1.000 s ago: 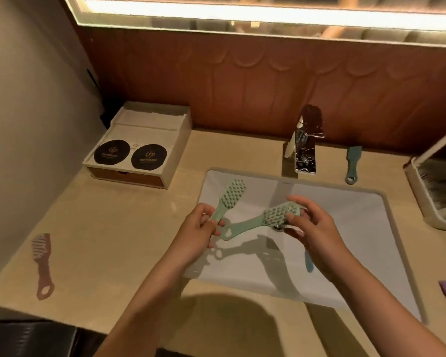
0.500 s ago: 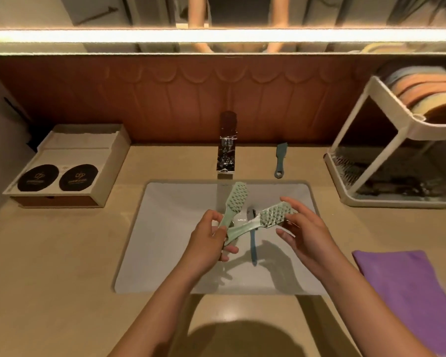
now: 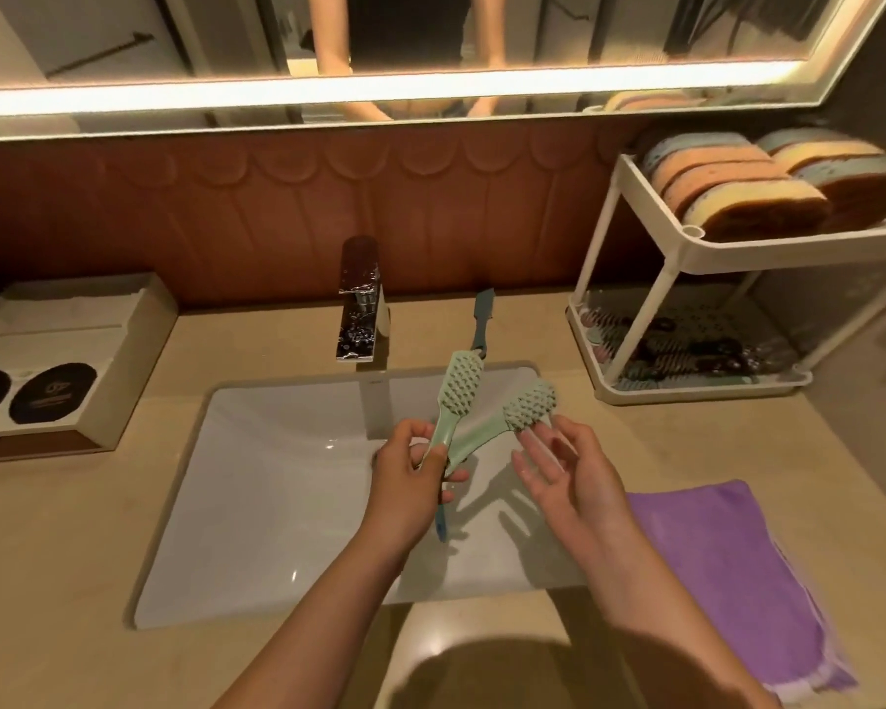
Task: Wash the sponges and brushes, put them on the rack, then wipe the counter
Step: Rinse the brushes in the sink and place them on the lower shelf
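Two pale green brushes (image 3: 461,388) fan out above the white sink (image 3: 277,478), their handles pinched together in the left hand (image 3: 410,475). Right hand (image 3: 566,470) hovers with fingers spread, fingertips seemingly brushing one bristled head. Sponges (image 3: 737,189) fill the rack (image 3: 686,248); purple cloth (image 3: 727,570) lies on the counter.

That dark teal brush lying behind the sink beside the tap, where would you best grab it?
Probably by the narrow handle of the dark teal flat-lying brush, coming from above with the right hand. It lies flat on the beige stone counter, handle end nearest the white sink, clear of the chrome tap.
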